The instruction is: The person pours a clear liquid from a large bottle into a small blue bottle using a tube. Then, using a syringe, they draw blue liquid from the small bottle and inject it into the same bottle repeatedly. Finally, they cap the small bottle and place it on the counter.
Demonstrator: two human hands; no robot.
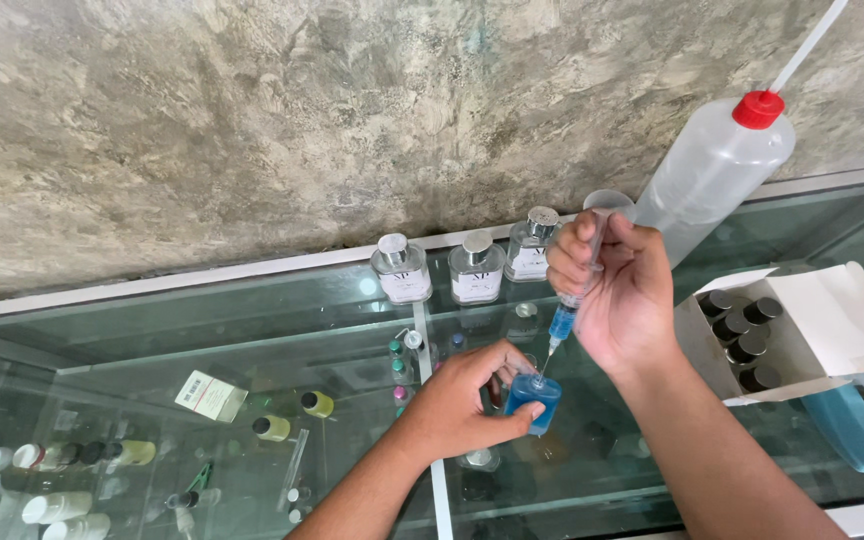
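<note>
A small blue bottle (533, 398) is held tight by the left hand (462, 400) on the glass counter (282, 330), near its front edge. Just above it, a syringe (574, 300) with blue liquid is gripped in the closed right hand (617, 290), needle pointing down into the bottle. An open white box (822, 320) of dark caps sits by the right edge. Three clear bottles (477, 268) with white labels are lined along the back edge.

Both forearms are showing bare from the bottom edge upward, with no sleeves reaching into view. The left hand (462, 400) and the right hand (617, 290) are wearing no gloves, rings or watch, and the fingernails are looking short and unpainted.
</note>
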